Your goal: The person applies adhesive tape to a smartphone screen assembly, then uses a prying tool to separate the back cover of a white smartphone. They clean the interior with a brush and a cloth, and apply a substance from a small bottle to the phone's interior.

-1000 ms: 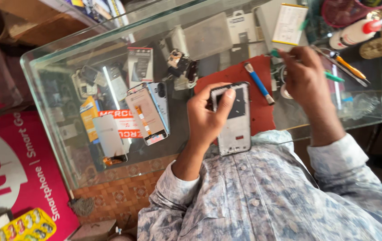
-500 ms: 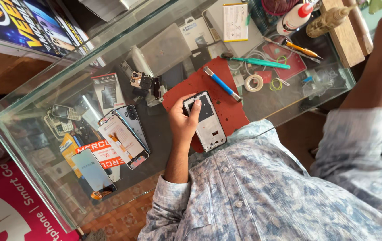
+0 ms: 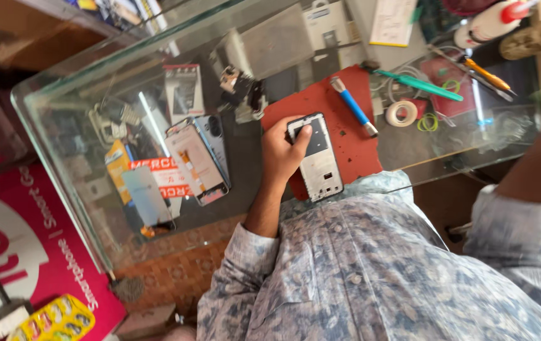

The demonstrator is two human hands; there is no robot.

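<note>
Below, the left hand (image 3: 281,148) rests on an opened phone frame (image 3: 316,158) that lies on a red work mat (image 3: 346,136) spread over the glass counter (image 3: 68,95). Its fingers (image 3: 299,136) are curled over the frame's upper left corner, the thumb pressed against the dark upper panel, so the hand grips the frame at that end while the pale lower end lies free on the mat, pointing toward the patterned shirt (image 3: 359,271).

Just beyond the fingers, on the same mat, lies a blue-handled screwdriver (image 3: 352,107), set at a slant and apart from the frame. Farther out from the fingers sit a roll of tape (image 3: 401,113), a green tool (image 3: 425,85) and an orange-handled tool (image 3: 482,72). To the thumb's far side, on the bare glass, lies a small cluster of dark parts (image 3: 243,91); past the wrist, two phones (image 3: 200,158) lie stacked, near a few small boxes seen through the glass.

The right arm (image 3: 539,164) rises out of view at the picture's edge; the right hand itself is not visible, and the state of its fingers cannot be told.
</note>
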